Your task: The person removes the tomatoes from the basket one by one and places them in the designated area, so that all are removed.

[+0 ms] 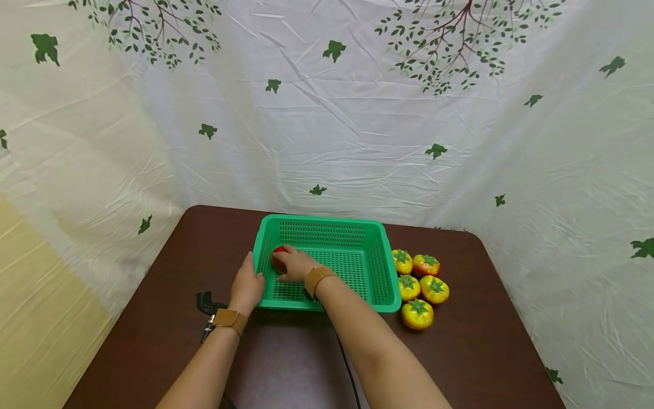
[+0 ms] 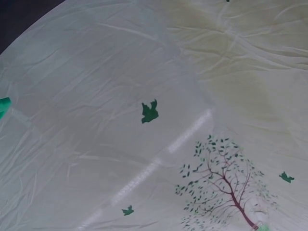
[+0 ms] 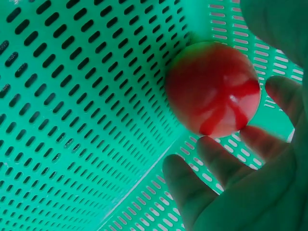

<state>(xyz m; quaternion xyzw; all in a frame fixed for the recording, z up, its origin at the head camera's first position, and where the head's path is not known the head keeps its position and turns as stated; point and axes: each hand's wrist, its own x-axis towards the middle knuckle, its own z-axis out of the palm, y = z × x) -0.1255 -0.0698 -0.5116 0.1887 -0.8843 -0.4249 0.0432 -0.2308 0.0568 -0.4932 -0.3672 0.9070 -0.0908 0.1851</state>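
A green plastic basket (image 1: pixel 327 224) with slotted walls stands on the table. My right hand (image 1: pixel 296 266) reaches down inside it, at the left end, beside a red tomato (image 3: pixel 214 89). In the right wrist view the fingertips (image 3: pixel 211 147) are spread along the tomato's lower edge, and the thumb stands apart from it. The tomato lies close to the slotted wall. My left hand (image 1: pixel 247 288) rests against the basket's left side, fingers straight along the outside and thumb at the rim. The left wrist view shows neither the left hand nor the tomato.
Several yellow and reddish tomatoes (image 1: pixel 417 314) with green star-shaped tops sit right of the basket. A black cable (image 1: pixel 348 363) runs across the brown table (image 1: pixel 490 329) beneath the right arm. White patterned cloth (image 1: pixel 327 142) hangs behind and at the sides.
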